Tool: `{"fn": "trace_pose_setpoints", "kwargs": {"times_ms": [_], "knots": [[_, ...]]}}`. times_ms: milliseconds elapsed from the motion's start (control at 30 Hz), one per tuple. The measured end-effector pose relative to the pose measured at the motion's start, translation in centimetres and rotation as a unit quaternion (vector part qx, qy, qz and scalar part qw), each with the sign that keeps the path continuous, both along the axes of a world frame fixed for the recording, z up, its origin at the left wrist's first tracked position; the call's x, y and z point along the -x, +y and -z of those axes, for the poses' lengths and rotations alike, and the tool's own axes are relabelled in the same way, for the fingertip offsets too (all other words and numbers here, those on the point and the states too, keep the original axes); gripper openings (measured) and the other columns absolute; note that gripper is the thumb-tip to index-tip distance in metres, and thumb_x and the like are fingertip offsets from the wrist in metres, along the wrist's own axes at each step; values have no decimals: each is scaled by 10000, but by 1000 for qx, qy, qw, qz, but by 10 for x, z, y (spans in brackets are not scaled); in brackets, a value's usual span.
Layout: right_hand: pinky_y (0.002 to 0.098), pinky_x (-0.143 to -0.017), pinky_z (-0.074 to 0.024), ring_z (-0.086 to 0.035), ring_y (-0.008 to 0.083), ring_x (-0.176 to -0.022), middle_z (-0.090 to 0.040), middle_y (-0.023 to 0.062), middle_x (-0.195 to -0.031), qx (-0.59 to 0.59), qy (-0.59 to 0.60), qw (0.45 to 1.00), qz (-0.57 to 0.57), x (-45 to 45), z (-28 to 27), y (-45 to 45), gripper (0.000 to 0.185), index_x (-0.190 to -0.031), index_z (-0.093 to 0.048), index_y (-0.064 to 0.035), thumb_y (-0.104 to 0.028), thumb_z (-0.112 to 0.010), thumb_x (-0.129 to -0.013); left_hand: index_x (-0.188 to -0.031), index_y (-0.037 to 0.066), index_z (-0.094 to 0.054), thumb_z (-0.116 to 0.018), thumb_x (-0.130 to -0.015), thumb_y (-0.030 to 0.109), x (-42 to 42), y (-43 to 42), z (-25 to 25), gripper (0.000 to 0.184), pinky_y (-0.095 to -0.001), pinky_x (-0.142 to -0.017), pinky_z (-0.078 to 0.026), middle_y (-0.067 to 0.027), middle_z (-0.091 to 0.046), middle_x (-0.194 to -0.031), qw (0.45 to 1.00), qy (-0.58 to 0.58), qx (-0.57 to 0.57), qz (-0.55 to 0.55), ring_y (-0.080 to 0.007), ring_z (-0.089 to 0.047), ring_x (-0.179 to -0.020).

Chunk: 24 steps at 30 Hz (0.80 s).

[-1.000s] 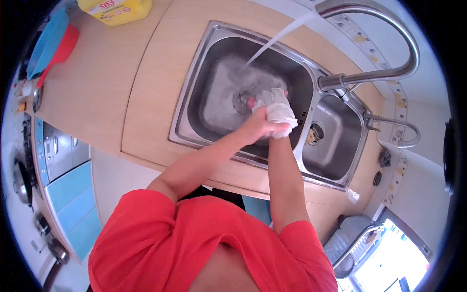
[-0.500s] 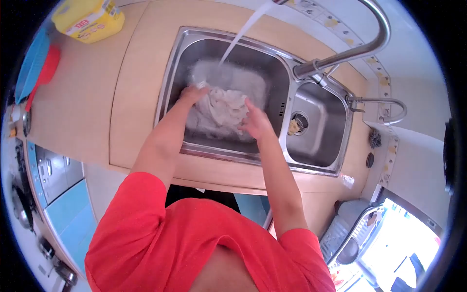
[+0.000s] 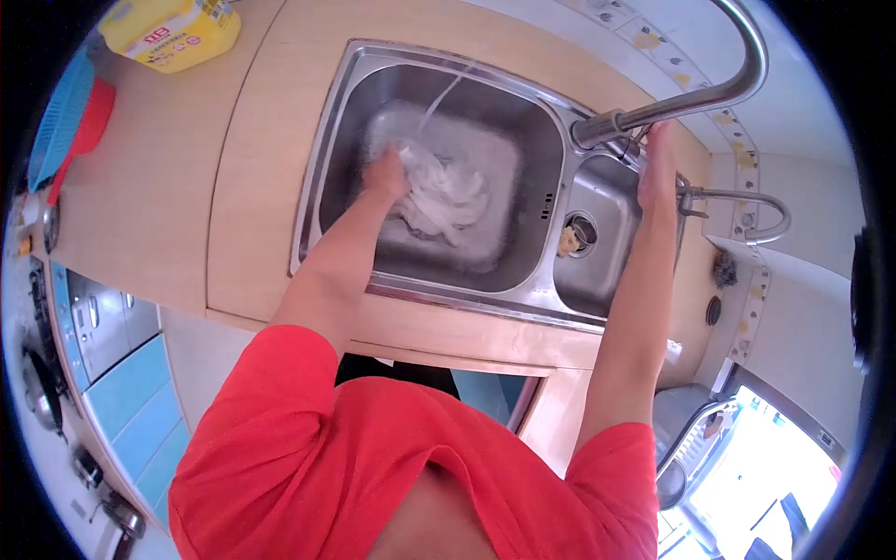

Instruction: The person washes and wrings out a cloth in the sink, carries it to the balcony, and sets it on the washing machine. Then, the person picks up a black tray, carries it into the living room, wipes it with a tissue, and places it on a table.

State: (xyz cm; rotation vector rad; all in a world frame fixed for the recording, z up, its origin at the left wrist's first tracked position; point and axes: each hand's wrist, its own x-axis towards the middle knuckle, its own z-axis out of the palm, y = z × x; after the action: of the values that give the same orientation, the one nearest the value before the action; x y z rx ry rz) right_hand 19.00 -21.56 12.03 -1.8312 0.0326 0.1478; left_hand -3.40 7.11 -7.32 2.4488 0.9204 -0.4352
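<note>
A wet white cloth (image 3: 446,201) lies bunched in shallow water in the large sink basin (image 3: 523,252). My left hand (image 3: 385,175) is closed on the cloth's left edge. Stretched out flat, my right hand (image 3: 659,166) is at the lever side of the faucet (image 3: 691,101), its fingertips beside the base; whether they touch the lever I cannot make out. Only a thin tail of the water stream (image 3: 441,101) shows above the basin.
Right of the large basin is a small basin (image 3: 597,271) with yellowish scraps (image 3: 568,243) at its drain. A second, thin tap (image 3: 747,196) stands beyond. On the counter's left are a yellow jug (image 3: 173,35), a blue basket (image 3: 61,121) and a red basket (image 3: 93,117).
My right hand has left the cloth and moved right and up to the faucet. The full water stream has dwindled to a short tail. My left hand stays at the cloth.
</note>
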Motion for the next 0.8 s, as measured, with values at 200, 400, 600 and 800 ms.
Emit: {"fn": "trace_pose_setpoints", "kwargs": {"times_ms": [200,400,600,800], "knots": [[353,-847,-449,-530,195,-1025,-548,90,-1145,-97,81,990,-70,139,16,9,534,-1254,-452,-35,-406,-538,-879,-1155,40,-500,-640,-640,13,-8,19,-13,534,-382,-844,-457,-133,-579,-1080,978,-18,205,-35,-283,-563,-1001],[534,-943,-382,-354,394,-1230,-234,230,-1398,-297,441,845,-58,232,81,56,804,-1392,-148,-16,-526,-481,-867,-997,64,-530,-583,-600,-120,6,2,-135,441,-294,-817,-423,-29,-568,-961,698,-285,648,-106,-175,-547,-928],[557,-949,-369,-353,420,-1227,-234,242,-1392,-477,520,707,50,212,44,118,815,-1391,-142,-2,-545,-452,-869,-977,76,-517,-598,-590,-128,49,-14,-227,445,-290,-824,-428,-19,-560,-967,595,-315,739,-32,-161,-539,-968],[466,-962,-407,-511,286,-1126,-536,162,-1194,-550,396,735,2,206,22,151,382,-1174,-487,13,-241,-354,-921,-1206,28,-485,-594,-683,-55,55,46,-217,540,-417,-965,-397,-128,-538,-1193,499,-362,787,7,-287,-505,-1123]]}}
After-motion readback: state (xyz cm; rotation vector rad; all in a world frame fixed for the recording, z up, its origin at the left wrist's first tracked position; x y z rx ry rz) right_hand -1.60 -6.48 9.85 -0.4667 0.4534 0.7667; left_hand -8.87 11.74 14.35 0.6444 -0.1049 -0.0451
